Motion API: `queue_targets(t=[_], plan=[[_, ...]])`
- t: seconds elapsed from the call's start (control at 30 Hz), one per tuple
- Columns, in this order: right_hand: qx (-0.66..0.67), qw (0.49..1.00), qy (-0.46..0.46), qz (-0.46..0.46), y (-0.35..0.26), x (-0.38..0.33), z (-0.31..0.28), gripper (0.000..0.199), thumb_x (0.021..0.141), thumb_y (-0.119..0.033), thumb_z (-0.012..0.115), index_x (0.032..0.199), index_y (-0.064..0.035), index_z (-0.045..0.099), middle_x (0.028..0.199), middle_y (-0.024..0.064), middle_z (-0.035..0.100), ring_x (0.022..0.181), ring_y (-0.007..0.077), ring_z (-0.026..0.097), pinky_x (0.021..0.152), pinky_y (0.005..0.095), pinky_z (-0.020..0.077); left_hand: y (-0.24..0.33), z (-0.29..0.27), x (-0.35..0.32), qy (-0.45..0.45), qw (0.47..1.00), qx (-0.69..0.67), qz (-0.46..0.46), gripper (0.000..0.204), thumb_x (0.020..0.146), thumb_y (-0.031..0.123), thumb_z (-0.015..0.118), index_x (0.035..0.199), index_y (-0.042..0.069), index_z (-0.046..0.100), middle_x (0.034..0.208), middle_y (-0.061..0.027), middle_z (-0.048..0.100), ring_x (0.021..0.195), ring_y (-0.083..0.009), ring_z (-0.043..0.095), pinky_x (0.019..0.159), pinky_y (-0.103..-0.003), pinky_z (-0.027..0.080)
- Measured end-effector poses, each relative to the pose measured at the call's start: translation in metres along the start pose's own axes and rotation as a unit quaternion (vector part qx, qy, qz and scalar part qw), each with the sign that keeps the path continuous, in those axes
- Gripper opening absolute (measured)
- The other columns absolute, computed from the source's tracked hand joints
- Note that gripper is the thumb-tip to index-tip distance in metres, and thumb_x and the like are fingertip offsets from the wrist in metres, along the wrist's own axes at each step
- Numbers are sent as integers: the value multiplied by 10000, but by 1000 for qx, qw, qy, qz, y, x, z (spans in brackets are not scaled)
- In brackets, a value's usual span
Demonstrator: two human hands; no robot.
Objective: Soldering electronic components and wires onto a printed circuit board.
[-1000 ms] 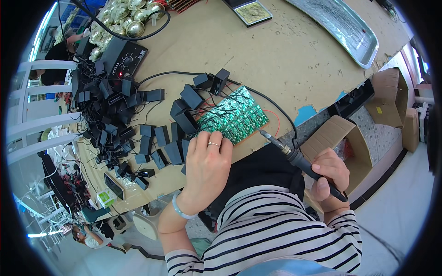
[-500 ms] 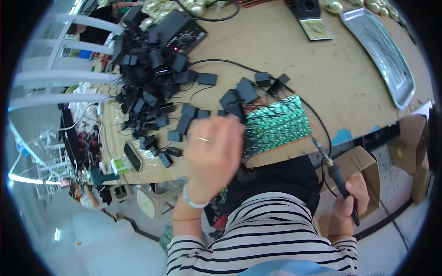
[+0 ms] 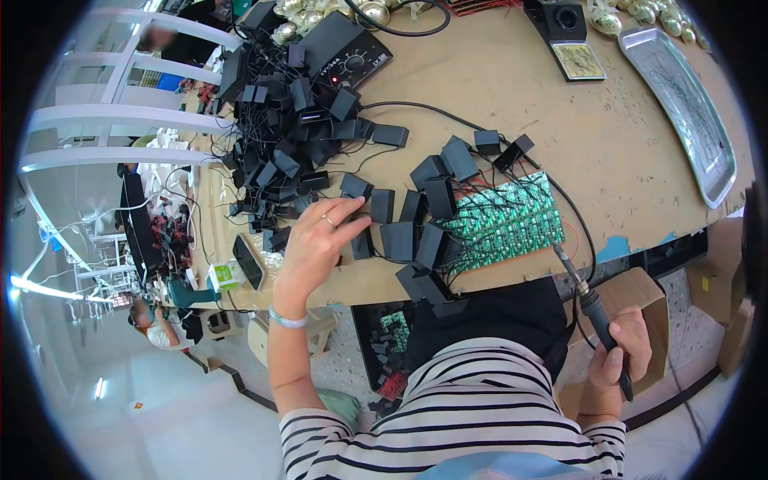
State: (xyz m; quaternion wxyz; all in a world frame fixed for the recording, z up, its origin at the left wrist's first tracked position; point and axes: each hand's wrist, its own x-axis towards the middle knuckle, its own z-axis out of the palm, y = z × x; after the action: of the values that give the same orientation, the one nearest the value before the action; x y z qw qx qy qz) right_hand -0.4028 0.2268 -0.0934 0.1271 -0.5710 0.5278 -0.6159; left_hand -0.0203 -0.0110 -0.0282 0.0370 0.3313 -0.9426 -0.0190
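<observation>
My right hand (image 3: 620,350) grips the dark handle of a soldering iron (image 3: 588,300), its metal tip pointing up and left close to the right edge of a green circuit board panel (image 3: 512,220). Thin black wires run from the panel to several small black boxes (image 3: 432,244) along its left and upper sides. My left hand (image 3: 318,240), wearing a ring, reaches over the table with fingers stretched out and slightly apart. Its fingertips are beside a black box (image 3: 356,186) and another black box (image 3: 382,206); whether they touch is unclear.
A large heap of wired black boxes (image 3: 280,136) fills the table's left part, by a soldering station (image 3: 348,56) with a lit red light. Farther right stand an iron holder (image 3: 578,60) and a metal tray (image 3: 684,112). Cardboard boxes (image 3: 640,296) sit below the table edge.
My left hand has moved left, away from the panel, and its fingers have opened out. Black boxes at the panel's lower left now show. My right hand still holds the soldering iron.
</observation>
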Motion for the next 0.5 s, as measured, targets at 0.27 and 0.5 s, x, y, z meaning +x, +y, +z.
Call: queue_targets(t=[0.27, 0.5], plan=[[-2, 1000, 6, 11, -4, 8, 2, 281, 992, -244, 559, 1045, 16, 650, 765, 101, 566, 658, 226, 514, 637, 382, 420, -10, 13, 11, 74, 989, -127, -17, 195, 863, -44, 627, 1040, 38, 642, 1256, -121, 690, 1060, -296, 681, 940, -372, 541], [35, 999, -22, 29, 9, 12, 10, 175, 850, -38, 597, 978, 41, 686, 747, 120, 622, 624, 271, 592, 604, 385, 497, 44, -3, 53, 174, 863, -422, -217, 141, 1071, 70, 502, 1122, 47, 631, 827, -10, 516, 636, -117, 476, 647, -287, 468]])
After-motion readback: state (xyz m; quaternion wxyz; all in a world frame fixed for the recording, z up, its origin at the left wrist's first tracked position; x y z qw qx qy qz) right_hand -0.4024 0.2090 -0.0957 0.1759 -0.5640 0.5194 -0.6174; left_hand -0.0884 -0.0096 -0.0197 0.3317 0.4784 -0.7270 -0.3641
